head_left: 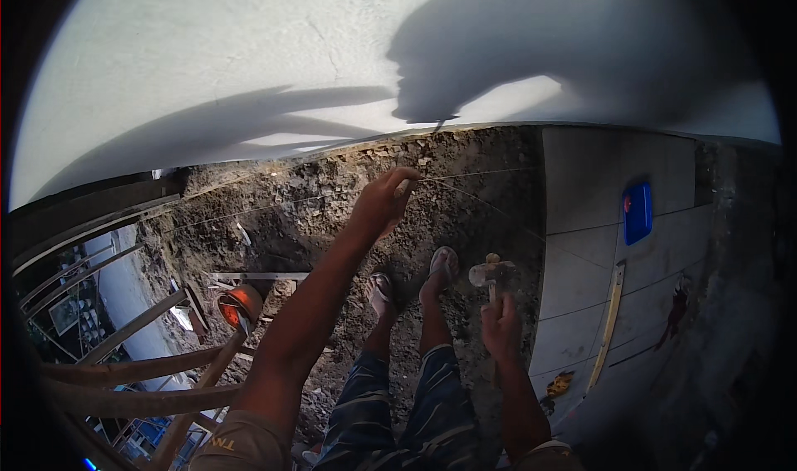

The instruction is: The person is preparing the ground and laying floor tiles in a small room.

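My left hand [393, 195] reaches forward over bare, rough soil [481, 201], its fingers closed. A thin string [473, 175] stretched across the soil runs into the fingertips, which appear to pinch it. My right hand [501, 326] grips the handle of a mallet [491, 275] near the right edge of the soil. The mallet's head points up and forward, off the ground. My feet in sandals stand on the soil between the two arms.
A white wall [249, 64] rises ahead, carrying my shadow. Large floor tiles [573, 305] lie to the right, holding a blue tray [638, 214] and a long yellow level [610, 326]. On the left are an orange bucket [240, 305], wooden poles [141, 367] and a pale bar [261, 276].
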The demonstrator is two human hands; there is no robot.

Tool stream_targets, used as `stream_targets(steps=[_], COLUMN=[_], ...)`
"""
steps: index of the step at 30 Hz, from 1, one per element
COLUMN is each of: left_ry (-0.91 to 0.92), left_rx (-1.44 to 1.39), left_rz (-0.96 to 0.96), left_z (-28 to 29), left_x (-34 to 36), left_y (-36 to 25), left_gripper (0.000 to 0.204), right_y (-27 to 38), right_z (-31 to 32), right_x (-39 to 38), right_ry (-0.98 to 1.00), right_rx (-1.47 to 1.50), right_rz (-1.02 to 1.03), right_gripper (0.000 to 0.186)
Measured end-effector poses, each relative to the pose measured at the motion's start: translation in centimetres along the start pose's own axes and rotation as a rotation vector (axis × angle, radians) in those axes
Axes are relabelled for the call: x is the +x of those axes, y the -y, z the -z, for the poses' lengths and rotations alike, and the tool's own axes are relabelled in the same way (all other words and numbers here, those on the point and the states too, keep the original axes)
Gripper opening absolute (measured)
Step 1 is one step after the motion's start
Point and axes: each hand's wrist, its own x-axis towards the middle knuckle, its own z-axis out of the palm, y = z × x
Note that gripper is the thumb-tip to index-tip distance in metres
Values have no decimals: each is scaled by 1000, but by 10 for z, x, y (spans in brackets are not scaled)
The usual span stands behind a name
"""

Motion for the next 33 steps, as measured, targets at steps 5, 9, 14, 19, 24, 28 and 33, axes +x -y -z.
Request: stream_targets(steps=[5, 9, 14, 19, 24, 28, 33], left_ry=[9, -18, -59, -47, -87, -92, -173], left_rx=[99, 72, -27, 33, 73, 17, -1], left_rz=[56, 89, 3, 127, 318, 241, 140], left_z=[-5, -6, -19, -4, 8, -8, -6], left_x=[0, 0, -6, -6, 1, 8, 3], left_y=[-5, -5, 8, -1, -3, -6, 20], left_gripper=[16, 19, 24, 24, 23, 28, 26], right_y=[121, 186, 205, 211, 204, 221, 245], right_z=[29, 37, 2, -5, 7, 3, 1], right_x=[-28, -46, 13, -1, -28, 37, 14], right_ry=[-189, -216, -321, -171, -276, -175, -151], right_rx=[154, 272, -78, 63, 253, -294, -66], right_rz=[565, 763, 930, 806, 812, 874, 929], right_gripper=[39, 42, 55, 50, 52, 51, 49])
